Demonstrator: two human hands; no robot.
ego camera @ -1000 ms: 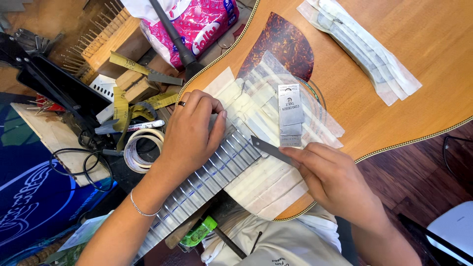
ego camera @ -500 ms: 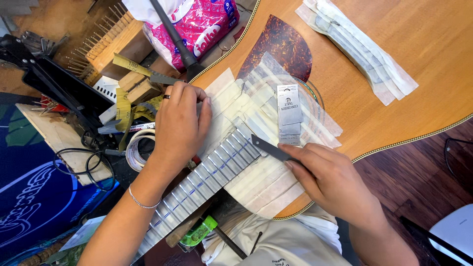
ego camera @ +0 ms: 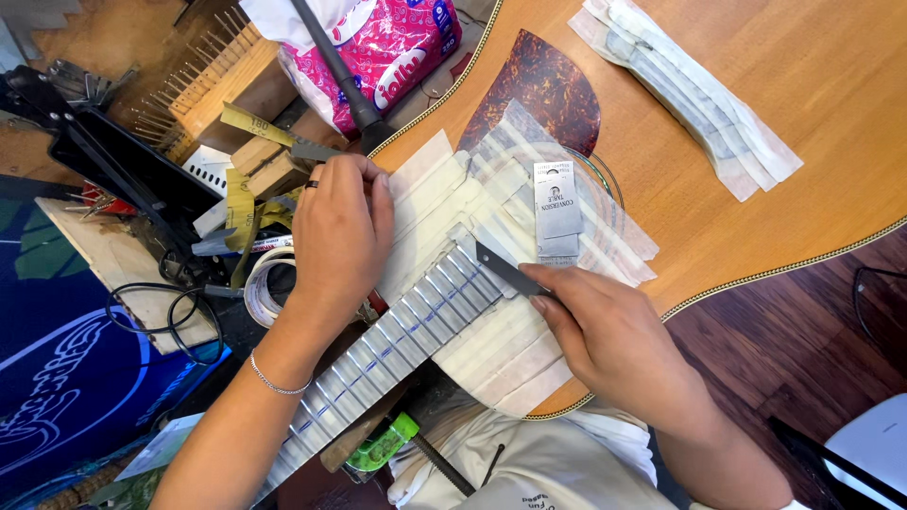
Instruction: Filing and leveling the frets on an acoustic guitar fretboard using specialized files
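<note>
An acoustic guitar [ego camera: 756,85] lies on the bench with its neck pointing to the lower left. Strips of pale masking tape [ego camera: 425,189] cover the top around the fretboard [ego camera: 397,335], and the frets show as bare metal bars. My right hand [ego camera: 614,345] grips a flat dark metal file [ego camera: 505,269], whose tip lies across the frets at the body end. My left hand [ego camera: 335,236], with a ring and a thin bracelet, rests palm down on the taped edge of the guitar's shoulder, holding nothing.
A small printed card [ego camera: 557,203] lies over the soundhole beside a brown pickguard [ego camera: 543,90]. White paper packets [ego camera: 690,85] sit on the top. Left of the guitar are a tape roll [ego camera: 260,283], wooden blocks [ego camera: 227,85], a pink package [ego camera: 397,47] and cables.
My left hand has slid off the fretboard, up and to the left, onto the guitar's taped shoulder. My right hand and the file have hardly moved.
</note>
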